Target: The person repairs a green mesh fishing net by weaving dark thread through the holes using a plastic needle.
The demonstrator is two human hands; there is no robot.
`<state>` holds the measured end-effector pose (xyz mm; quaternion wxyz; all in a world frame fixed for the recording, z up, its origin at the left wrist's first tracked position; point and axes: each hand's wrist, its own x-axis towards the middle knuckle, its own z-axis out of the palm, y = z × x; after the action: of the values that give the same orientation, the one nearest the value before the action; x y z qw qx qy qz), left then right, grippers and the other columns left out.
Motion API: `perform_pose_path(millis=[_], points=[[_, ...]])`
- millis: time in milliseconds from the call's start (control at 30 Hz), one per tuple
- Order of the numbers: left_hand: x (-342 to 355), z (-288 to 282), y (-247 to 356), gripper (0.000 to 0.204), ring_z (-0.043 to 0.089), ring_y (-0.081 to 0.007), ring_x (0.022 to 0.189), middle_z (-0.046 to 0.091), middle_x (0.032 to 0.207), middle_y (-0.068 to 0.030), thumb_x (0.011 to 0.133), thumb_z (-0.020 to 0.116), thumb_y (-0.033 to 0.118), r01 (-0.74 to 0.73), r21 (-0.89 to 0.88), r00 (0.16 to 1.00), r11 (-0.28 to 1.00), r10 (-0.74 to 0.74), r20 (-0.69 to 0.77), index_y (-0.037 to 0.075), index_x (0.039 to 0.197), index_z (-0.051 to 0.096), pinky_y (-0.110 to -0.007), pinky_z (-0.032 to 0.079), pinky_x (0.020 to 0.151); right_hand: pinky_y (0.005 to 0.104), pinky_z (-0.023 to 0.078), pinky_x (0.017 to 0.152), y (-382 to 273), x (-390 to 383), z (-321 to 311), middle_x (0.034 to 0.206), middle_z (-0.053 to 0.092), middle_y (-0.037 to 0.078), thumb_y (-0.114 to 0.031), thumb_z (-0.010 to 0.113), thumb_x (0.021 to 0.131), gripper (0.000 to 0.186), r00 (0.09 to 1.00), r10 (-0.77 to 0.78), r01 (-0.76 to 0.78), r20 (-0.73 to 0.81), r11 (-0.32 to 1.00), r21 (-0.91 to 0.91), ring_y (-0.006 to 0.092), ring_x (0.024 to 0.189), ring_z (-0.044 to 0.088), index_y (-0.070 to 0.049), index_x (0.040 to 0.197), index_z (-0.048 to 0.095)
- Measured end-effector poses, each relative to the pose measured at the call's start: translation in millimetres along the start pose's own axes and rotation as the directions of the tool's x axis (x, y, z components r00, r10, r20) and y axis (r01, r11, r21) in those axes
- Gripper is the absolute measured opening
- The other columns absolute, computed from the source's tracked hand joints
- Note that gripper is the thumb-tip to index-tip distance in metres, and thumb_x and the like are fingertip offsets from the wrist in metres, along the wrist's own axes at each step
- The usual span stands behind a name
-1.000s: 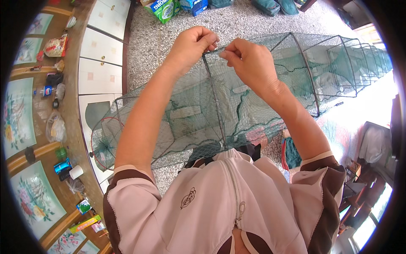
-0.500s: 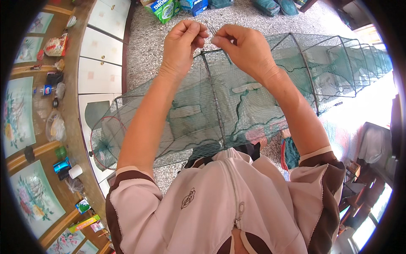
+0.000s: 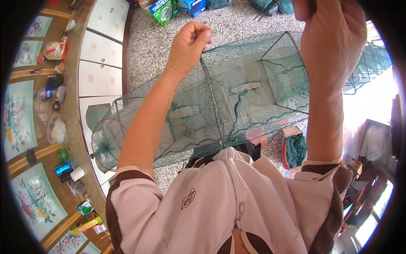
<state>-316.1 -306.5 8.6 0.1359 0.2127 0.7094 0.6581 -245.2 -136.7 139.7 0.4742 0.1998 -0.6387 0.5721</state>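
A long green mesh net trap with dark square frames stretches across in front of me. My left hand is closed in a pinch at the far upper corner of one frame. What lies between its thumb and fingers is too small to make out. Raised high over the trap's right part, my right hand is closed, its fingers curled and partly cut off by the top edge. Whatever it grips is hidden. Behind it, part of the net is covered. A red hoop rings the trap's left end.
White cabinets and a wooden counter with bottles, bags and packets run along the left. A green box, a blue box and dark teal bundles sit on the speckled floor. An open box of teal netting lies near right.
My right hand has pulled away from the left, moving right and up toward the camera. My left hand has stayed nearly in place at the frame corner.
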Motion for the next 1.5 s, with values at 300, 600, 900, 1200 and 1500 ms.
perform_pose_path(millis=[300, 600, 900, 1200, 1500], points=[[2, -3, 5, 0.012, 0.049, -0.005, 0.076, 0.061, 0.085, 0.0037, 0.09, 0.059, 0.018, -0.143, 0.156, 0.949, 0.977, 0.09, 0.301, 0.008, 0.091, 0.066, -0.019, 0.04, 0.072, 0.0131, 0.025, 0.04, 7, -2, -34, 0.07, 0.059, -0.002, -0.024, 0.05, 0.096, 0.023, 0.953, 0.302, -0.298, -0.026, 0.949, 0.104, -0.0003, 0.046, 0.034, -0.005, 0.094, 0.062], [13, -11, 5, 0.017, 0.053, -0.0056, 0.08, 0.064, 0.088, 0.0013, 0.091, 0.056, 0.022, 0.06, -0.013, 0.982, 0.998, -0.057, 0.179, 0.007, 0.09, 0.065, -0.021, 0.042, 0.074, 0.0273, 0.048, 0.058, 11, -56, -44, 0.073, 0.067, 0.008, -0.015, 0.066, 0.082, 0.012, 0.643, 0.611, -0.389, 0.462, 0.78, -0.49, 0.0123, 0.063, 0.063, -0.005, 0.087, 0.069], [21, -1, 8, 0.019, 0.06, -0.0096, 0.082, 0.064, 0.089, -0.002, 0.092, 0.056, 0.022, 0.221, -0.052, 0.968, 0.974, -0.212, 0.133, 0.004, 0.092, 0.062, -0.024, 0.048, 0.075, 0.04, 0.049, 0.06, 36, -103, -36, 0.066, 0.064, 0.01, -0.027, 0.063, 0.081, 0.017, 0.558, 0.738, -0.254, 0.381, 0.588, -0.768, 0.0311, 0.063, 0.062, -0.011, 0.082, 0.068], [16, -4, 3, 0.016, 0.06, -0.0087, 0.08, 0.064, 0.088, -0.0003, 0.091, 0.057, 0.022, 0.237, -0.124, 0.967, 0.963, -0.222, 0.124, 0.007, 0.092, 0.063, -0.024, 0.049, 0.073, 0.0264, 0.048, 0.057, 39, -105, -28, 0.066, 0.065, 0.007, -0.022, 0.062, 0.085, 0.018, 0.464, 0.838, -0.312, 0.288, 0.459, -0.832, 0.0137, 0.062, 0.065, -0.006, 0.089, 0.067], [16, -2, 1, 0.016, 0.057, -0.0055, 0.077, 0.064, 0.085, 0.002, 0.09, 0.059, 0.021, 0.241, -0.011, 0.96, 0.971, -0.236, 0.153, 0.007, 0.094, 0.066, -0.021, 0.047, 0.071, 0.0388, 0.047, 0.057, 48, -112, -15, 0.064, 0.063, 0.01, -0.024, 0.064, 0.081, 0.017, 0.607, 0.763, -0.428, 0.225, 0.551, -0.716, 0.0308, 0.06, 0.061, -0.008, 0.078, 0.066]])
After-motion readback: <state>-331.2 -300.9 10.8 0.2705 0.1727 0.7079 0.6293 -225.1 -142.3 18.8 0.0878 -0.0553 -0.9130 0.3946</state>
